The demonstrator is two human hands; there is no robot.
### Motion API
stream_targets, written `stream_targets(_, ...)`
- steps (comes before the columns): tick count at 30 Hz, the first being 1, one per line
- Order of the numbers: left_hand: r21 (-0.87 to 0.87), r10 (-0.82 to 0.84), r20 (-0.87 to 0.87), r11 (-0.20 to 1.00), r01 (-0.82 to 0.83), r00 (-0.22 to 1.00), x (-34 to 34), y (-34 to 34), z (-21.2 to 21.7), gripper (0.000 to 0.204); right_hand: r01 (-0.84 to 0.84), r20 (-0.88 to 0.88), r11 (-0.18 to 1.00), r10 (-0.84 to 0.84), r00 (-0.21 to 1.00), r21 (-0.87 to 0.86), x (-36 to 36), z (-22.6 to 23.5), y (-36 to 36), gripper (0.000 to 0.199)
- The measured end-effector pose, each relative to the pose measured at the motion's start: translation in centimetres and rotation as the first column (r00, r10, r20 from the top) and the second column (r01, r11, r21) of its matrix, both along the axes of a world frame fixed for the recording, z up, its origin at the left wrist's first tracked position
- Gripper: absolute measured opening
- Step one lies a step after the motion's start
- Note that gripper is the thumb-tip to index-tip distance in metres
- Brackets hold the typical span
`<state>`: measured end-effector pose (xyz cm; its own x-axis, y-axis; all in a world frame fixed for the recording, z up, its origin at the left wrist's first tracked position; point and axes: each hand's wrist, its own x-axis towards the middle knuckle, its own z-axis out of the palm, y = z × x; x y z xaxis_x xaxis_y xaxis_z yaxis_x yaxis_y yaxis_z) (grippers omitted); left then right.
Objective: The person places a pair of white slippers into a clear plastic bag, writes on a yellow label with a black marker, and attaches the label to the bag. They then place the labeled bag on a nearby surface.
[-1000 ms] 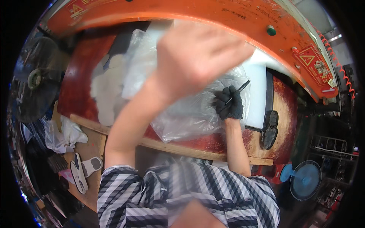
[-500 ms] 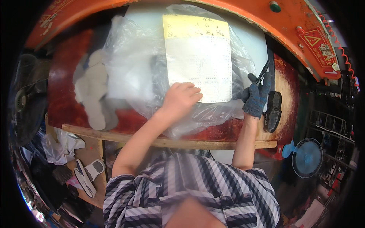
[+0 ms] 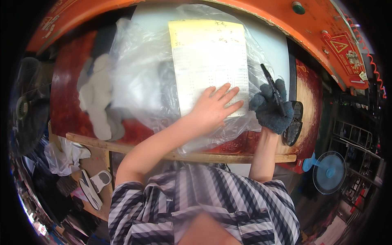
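Observation:
A printed sheet (image 3: 210, 61) with a yellow top band and a white lower part lies on a clear plastic bag (image 3: 139, 81). My left hand (image 3: 214, 107), bare and with its fingers spread, rests on the lower part of the sheet. Just right of the paper is my right hand (image 3: 272, 110) in a dark grey knit glove, with a slim black pen (image 3: 269, 78) held slantwise in its fingers. Dark, indistinct contents show through the plastic. Beside the gloved hand lies a black shoe sole (image 3: 292, 130), partly covered by it.
Pale grey sole-shaped pieces (image 3: 98, 98) lie at the table's left. An orange machine frame (image 3: 269, 14) with a green button arches over the far side. A blue fan (image 3: 328, 172) stands at right; white-edged sandals (image 3: 94, 187) sit on a lower shelf at left.
My left hand has slid right across the sheet and spread its fingers. My right hand has turned, so the pen now tilts up to the left. The sheet has shifted slightly left and nearer.

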<state>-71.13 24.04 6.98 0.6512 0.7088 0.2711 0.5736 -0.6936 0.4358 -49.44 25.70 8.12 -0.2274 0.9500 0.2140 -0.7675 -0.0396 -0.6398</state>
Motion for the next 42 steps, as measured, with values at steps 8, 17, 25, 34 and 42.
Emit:
stream_targets(8,-0.072,-0.093,-0.203,0.994,0.08,0.975,-2.5,0.7,-0.9,0.044,0.311,0.421,0.949,-0.3,0.856,0.044,-0.9,-1.5,3.1,0.031)
stream_targets(17,0.1,-0.008,-0.146,0.995,0.023,0.989,-10.1,1.5,9.9,0.005,0.575,0.604,0.805,-0.533,0.593,0.145,-0.9,-4.8,6.1,0.028)
stream_targets(25,0.023,-0.241,0.241,0.97,0.243,0.94,-11.3,5.0,13.2,0.027,0.565,0.196,0.821,-0.542,0.817,-0.081,2.0,-5.1,6.7,0.035)
stream_targets(34,-0.645,0.323,0.44,0.763,0.045,0.838,-8.9,17.7,0.3,0.012,0.538,0.513,0.787,-0.61,0.604,0.302,5.5,-1.3,3.3,0.033)
stream_targets(42,-0.044,0.544,0.512,0.789,-0.612,0.665,-13.8,11.7,4.8,0.022,0.23,0.539,0.969,-0.242,0.807,0.09,1.8,1.7,-3.2,0.031)
